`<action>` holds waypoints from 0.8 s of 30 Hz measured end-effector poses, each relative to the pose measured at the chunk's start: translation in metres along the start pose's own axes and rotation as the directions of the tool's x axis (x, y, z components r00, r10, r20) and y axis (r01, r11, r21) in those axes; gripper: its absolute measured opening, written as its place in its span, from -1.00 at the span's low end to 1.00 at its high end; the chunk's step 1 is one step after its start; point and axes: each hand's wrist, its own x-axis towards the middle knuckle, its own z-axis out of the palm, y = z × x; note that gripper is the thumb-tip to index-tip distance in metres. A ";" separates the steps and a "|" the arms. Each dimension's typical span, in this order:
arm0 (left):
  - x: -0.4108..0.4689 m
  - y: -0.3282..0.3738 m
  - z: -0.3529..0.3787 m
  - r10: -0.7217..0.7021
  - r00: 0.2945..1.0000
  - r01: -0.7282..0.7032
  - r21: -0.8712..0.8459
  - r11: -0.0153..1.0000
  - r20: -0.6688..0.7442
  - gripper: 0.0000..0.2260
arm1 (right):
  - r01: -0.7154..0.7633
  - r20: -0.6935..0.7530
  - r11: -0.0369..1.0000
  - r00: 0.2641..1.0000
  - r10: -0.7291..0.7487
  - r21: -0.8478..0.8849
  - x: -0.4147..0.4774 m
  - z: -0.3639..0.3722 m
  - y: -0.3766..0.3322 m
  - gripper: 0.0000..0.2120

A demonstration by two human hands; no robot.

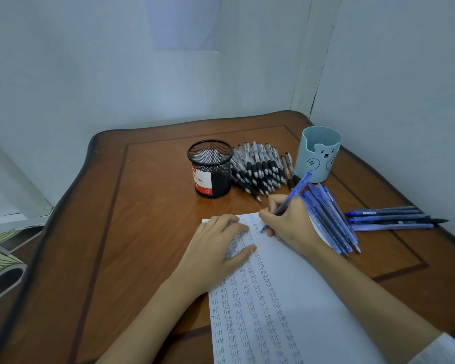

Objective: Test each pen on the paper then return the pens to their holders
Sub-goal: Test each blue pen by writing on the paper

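The paper lies at the near edge of the table. Its near end is cut off by the frame, and its far right corner is hidden under the right hand. That hand grasps a blue pen between thumb and curled fingers, with the tip down on the sheet's far end. The fingers cover part of the barrel. The left hand lies flat with its fingers relaxed, pressing the far left part of the sheet. It covers some of the columns of handwritten "test", and the far rows are too small to read.

Toward the far right corner stand a black mesh holder and a pale blue bear holder, with a heap of black pens between them. A red and white label inside the mesh is only partly legible, and the bear holder's inside cannot be seen. A bundle of blue pens lies just beside the right hand, partly on the sheet. More blue pens lie near the right edge. A white sleeve is clipped at the bottom right.

The table is brown wood with a dark inlaid border and rounded corners, set into a corner of pale walls. Patterned floor shows to the left.
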 end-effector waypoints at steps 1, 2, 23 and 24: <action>0.000 0.000 0.000 -0.001 1.000 0.001 -0.003 1.000 0.000 -0.52 | -0.001 -0.004 1.000 1.000 0.001 0.000 0.000 0.000 0.001 -0.63; 0.000 -0.001 0.000 0.002 1.000 -0.002 -0.004 1.000 -0.004 -0.51 | 0.003 -0.006 1.000 1.000 -0.003 -0.004 0.000 0.000 0.001 -0.63; -0.001 0.000 0.000 0.007 1.000 -0.007 -0.024 1.000 -0.023 -0.60 | -0.012 -0.019 0.994 1.000 0.014 0.104 -0.006 -0.005 -0.012 -0.75; -0.001 0.000 0.000 0.005 1.000 -0.006 -0.029 1.000 -0.024 -0.61 | -0.008 -0.008 0.996 1.000 0.009 0.091 -0.008 -0.005 -0.015 -0.74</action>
